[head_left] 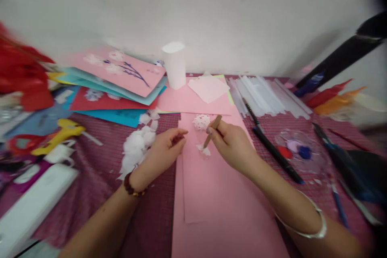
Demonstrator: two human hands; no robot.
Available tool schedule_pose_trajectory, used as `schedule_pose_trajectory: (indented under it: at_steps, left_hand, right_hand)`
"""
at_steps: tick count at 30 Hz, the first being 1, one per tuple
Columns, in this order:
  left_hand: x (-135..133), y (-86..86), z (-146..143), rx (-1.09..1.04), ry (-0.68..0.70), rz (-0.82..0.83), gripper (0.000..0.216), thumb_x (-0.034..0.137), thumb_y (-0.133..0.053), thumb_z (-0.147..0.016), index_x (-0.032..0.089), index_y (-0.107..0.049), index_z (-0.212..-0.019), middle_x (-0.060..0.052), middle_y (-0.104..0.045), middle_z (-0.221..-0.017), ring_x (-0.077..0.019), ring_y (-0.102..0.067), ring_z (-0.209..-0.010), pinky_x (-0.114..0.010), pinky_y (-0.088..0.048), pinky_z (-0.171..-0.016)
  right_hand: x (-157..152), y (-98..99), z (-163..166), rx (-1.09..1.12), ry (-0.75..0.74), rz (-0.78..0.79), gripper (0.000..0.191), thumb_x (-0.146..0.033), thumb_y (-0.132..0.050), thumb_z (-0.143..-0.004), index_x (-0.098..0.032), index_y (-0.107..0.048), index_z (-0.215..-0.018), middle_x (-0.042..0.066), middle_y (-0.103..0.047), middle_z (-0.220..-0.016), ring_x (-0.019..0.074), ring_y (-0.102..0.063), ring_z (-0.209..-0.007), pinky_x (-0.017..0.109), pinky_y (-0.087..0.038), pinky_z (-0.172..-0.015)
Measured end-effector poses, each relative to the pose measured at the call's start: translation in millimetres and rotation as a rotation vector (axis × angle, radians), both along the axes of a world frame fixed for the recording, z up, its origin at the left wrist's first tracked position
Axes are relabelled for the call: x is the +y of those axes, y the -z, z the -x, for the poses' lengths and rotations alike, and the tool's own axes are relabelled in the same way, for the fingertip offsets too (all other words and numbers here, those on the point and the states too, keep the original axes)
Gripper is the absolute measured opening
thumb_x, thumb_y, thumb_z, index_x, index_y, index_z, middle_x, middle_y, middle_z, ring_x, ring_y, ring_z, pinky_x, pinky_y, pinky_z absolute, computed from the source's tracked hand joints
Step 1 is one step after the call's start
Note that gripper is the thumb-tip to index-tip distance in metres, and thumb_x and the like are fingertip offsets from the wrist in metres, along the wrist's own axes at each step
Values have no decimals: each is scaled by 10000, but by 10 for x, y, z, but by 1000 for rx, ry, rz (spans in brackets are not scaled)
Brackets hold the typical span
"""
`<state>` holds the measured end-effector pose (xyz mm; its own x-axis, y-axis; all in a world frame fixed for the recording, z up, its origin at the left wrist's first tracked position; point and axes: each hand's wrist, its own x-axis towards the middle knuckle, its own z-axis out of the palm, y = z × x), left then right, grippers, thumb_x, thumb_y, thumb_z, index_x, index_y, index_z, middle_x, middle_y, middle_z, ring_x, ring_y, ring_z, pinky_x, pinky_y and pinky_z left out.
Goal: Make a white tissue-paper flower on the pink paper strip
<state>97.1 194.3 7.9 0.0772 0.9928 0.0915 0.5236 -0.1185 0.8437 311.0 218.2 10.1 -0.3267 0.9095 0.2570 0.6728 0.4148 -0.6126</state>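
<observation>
My right hand (231, 141) pinches a short brown stick (213, 132), tilted, between thumb and fingertips. The stick's lower end is at small white paper pieces (204, 150) on a pink paper sheet (205, 193). Just above them on the sheet is a round white flower-like cluster with red specks (201, 121). My left hand (167, 145) hovers by the sheet's left edge, thumb and index finger apart, with nothing visible between them. Beside my left wrist lies a pile of white paper petals (136, 147), partly covered by that hand.
Left: stacked cards with painted flowers (121, 68), a yellow glue gun (60, 133) and a white power strip (36, 209). Behind: a white paper roll (175, 64). Right: translucent glue sticks (260, 92), a black pen (276, 155), a paint palette (299, 157) and paint tubes (328, 94).
</observation>
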Motion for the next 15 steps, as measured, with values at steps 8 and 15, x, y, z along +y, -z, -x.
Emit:
schedule_pose_trajectory:
  at_steps: [8, 15]
  left_hand:
    - [-329, -191, 838, 442, 82, -15, 120, 173, -523, -770, 188, -628, -825, -20, -652, -804, -147, -598, -742, -254, -479, -668]
    - [-230, -10, 906, 669, 265, -3, 324, 40, -482, -661, 191, -621, -911, -52, -626, -900, -185, -569, -864, -298, -447, -778]
  right_hand:
    - [-130, -281, 76, 532, -27, 79, 184, -340, -446, -916, -211, -556, -843, -31, -495, -563, 127, -469, -494, 263, -369, -484]
    - [-281, -176, 51, 646, -45, 235, 249, -415, -477, -881, -196, -535, -778, -50, -476, -508, 125, -478, -466, 259, -383, -470]
